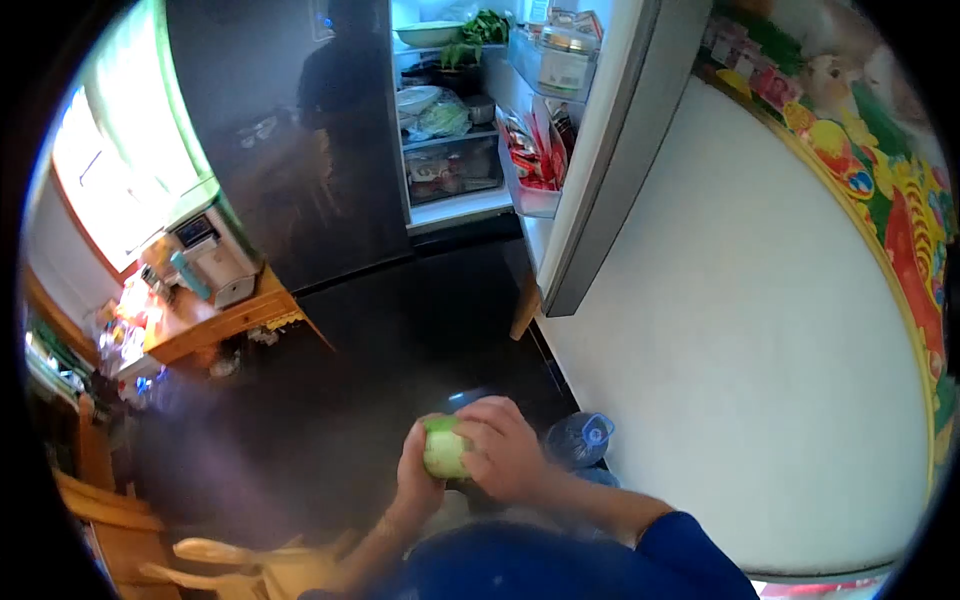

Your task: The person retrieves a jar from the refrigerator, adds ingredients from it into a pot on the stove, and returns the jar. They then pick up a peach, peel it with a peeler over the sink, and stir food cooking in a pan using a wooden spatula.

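In front of my body I hold a rounded, pale green vegetable, greener toward its top; its exact kind does not show. My left hand wraps its left side, thumb along the edge. From the right, my right hand curls its fingers over the vegetable, covering that side of it. Both hands are closed on it, above the dark floor and just beyond my blue shirt.
Ahead, the fridge door stands open, showing leafy greens, a covered bowl and red packets. A wooden table with a white appliance is at left. A large water bottle stands by the white wall at right; wooden chairs at lower left.
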`<state>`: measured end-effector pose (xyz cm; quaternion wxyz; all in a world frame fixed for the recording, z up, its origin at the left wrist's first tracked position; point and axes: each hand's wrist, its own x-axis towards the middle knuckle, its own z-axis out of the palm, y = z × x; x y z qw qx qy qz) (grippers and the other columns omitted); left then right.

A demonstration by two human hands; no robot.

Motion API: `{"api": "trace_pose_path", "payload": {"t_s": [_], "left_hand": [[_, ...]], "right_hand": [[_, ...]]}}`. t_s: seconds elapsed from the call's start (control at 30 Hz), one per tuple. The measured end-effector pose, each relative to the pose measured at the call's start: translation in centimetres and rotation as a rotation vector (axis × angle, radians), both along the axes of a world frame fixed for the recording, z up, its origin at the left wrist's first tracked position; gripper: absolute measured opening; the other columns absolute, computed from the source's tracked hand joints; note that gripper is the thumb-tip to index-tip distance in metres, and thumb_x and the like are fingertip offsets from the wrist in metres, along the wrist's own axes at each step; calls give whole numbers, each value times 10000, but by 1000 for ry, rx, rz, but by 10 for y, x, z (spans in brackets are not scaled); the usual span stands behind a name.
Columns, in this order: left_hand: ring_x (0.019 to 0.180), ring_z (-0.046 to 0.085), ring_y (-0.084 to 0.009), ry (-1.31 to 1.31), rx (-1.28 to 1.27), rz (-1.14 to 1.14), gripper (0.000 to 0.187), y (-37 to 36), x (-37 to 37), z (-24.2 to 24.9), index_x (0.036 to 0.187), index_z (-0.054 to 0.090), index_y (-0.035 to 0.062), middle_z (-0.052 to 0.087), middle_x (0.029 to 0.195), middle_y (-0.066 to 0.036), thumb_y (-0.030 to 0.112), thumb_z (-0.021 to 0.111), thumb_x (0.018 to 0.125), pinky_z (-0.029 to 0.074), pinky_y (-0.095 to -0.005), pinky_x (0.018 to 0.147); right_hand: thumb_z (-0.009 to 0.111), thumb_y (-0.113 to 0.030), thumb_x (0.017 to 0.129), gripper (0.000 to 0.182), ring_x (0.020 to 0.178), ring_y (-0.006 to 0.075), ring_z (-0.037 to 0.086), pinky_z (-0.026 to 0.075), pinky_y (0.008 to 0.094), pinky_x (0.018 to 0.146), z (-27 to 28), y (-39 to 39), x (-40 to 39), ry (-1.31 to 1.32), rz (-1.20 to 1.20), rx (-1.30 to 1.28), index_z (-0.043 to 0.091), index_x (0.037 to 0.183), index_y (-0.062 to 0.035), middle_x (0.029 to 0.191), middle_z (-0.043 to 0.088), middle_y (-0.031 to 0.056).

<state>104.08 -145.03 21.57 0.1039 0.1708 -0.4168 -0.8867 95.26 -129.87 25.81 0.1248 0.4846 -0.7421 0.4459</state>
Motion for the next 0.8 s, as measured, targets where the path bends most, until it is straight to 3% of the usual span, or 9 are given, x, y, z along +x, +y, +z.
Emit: {"api": "trace_pose_path", "payload": {"t_s": [0.1, 0.23, 0.33, 0.47, 0.5, 0.6, 0.67, 0.73, 0.8], "left_hand": [[858, 693, -207, -193, 267, -330, 509, -53, -60, 24, 1186, 610, 125, 693, 985, -45, 576, 422, 1045, 538, -341, 613], [970, 690, -207, -383, 345, -585, 603, -83, -126, 26, 1231, 644, 140, 712, 1099, -59, 642, 371, 1039, 559, -356, 722], [956, 689, -197, -193, 200, -477, 622, -79, -166, 22, 1223, 626, 134, 710, 1057, -54, 654, 336, 1045, 548, -350, 636], [1135, 628, -196, 158, -193, -183, 628, -64, -218, 33, 1382, 496, 101, 630, 1226, -67, 625, 383, 1055, 537, -394, 925], [1224, 578, -189, 242, -139, -247, 667, -68, -232, 36, 1433, 455, 89, 569, 1330, -81, 625, 445, 1037, 471, -391, 1055], [1261, 555, -217, 343, -347, -322, 750, -77, -276, 74, 1472, 441, 75, 554, 1387, -108, 655, 517, 1001, 453, -360, 1056], [1306, 524, -232, 342, -381, -356, 801, -88, -303, 104, 1478, 450, 62, 530, 1421, -123, 599, 689, 934, 431, -356, 1078], [1311, 545, -269, 573, -919, -507, 843, -100, -333, 128, 1461, 466, 40, 551, 1408, -143, 402, 874, 818, 441, -380, 1094], [1307, 556, -287, 565, -1106, -499, 872, -92, -351, 158, 1457, 467, 33, 562, 1395, -153, 318, 910, 762, 446, -391, 1099]], "right_hand": [[631, -215, 911, 385, 1214, 363, 546, 461, 513, 1057, 26, -32, -49, 36, 7, 41, 608, 1248, -31, 1292, 585, 186], [684, -188, 845, 429, 1211, 359, 543, 462, 499, 1047, 36, -40, -108, 210, 114, 165, 614, 1243, -41, 1285, 594, 169], [694, -125, 803, 434, 1201, 360, 552, 476, 470, 1032, 47, -47, -157, 166, 78, 133, 627, 1224, -44, 1274, 608, 160], [640, -158, 890, 387, 1180, 379, 579, 466, 515, 1031, 49, -52, -214, 54, -31, -91, 628, 1259, -42, 1319, 603, 177], [650, -167, 879, 395, 1163, 384, 592, 472, 506, 1022, 58, -52, -225, 98, -50, -89, 633, 1254, -43, 1314, 614, 177], [670, -172, 867, 416, 1155, 391, 597, 478, 504, 1020, 95, -42, -261, 184, -7, -82, 634, 1265, -55, 1328, 610, 179], [699, -178, 852, 463, 1160, 393, 601, 480, 509, 1019, 127, -30, -280, 209, 33, -87, 630, 1294, -59, 1322, 612, 179], [759, -173, 809, 559, 1172, 382, 624, 505, 498, 1001, 148, -23, -298, 182, 20, -76, 625, 1338, -51, 1347, 615, 175], [792, -214, 809, 577, 1204, 377, 623, 501, 498, 1007, 149, -23, -317, 207, 48, -48, 630, 1341, -58, 1389, 602, 180]]}}
